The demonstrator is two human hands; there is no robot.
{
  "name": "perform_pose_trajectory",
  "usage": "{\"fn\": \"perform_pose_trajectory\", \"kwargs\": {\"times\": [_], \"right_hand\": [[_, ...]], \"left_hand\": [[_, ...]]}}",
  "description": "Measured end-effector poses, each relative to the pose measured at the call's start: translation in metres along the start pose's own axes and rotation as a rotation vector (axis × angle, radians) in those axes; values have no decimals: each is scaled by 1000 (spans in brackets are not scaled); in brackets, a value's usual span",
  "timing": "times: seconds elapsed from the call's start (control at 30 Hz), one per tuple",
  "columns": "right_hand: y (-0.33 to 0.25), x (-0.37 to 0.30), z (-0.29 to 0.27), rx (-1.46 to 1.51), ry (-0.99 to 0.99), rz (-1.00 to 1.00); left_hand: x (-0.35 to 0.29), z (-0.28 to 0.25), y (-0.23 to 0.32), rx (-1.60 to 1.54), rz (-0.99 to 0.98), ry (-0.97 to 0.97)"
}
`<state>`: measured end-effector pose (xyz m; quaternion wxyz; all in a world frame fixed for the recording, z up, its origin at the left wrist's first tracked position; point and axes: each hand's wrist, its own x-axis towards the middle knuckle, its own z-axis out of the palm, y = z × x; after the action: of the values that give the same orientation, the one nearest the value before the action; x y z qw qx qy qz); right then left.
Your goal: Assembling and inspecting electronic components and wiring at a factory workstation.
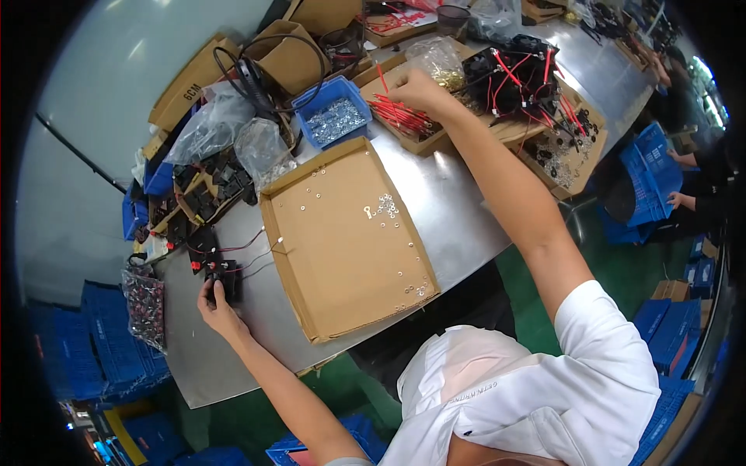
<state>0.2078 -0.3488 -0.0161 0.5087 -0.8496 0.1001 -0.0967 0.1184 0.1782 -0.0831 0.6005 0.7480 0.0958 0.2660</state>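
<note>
My left hand point(222, 312) is at the left side of the metal table, thumb and fingers closed on a small black housing point(226, 273) with red parts and thin leads. A second black housing point(203, 247) lies just beyond it. Across the table, my right hand point(423, 92) reaches into a cardboard box, over a bundle of red wires point(402, 116). Its fingers are pinched together, and a single red wire point(381, 78) stands up at the fingertips.
A shallow cardboard tray point(342, 272) holds scattered metal washers. Behind it stand a blue bin point(364, 123) of small metal parts and plastic bags point(210, 132). Black components with red wires point(505, 81) are piled at the right. Another person's hands point(678, 200) hold a blue crate point(653, 175).
</note>
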Motion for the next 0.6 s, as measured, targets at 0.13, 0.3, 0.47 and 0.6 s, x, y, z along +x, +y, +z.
{"fn": "perform_pose_trajectory", "kwargs": {"times": [0.13, 0.3, 0.47, 0.6], "right_hand": [[-4, -5, -15, 202, 6, 17], [-32, -42, -23, 569, -77, -17], [-78, -118, -94, 459, 139, -419], [-53, -129, -170, 328, 533, -442]], "left_hand": [[0, 6, 2, -14, -15, -8], [-1, 7, -4, 18, 11, -39], [-9, 3, 6, 7, 4, -20], [-8, 8, 8, 6, -27, -30]]}}
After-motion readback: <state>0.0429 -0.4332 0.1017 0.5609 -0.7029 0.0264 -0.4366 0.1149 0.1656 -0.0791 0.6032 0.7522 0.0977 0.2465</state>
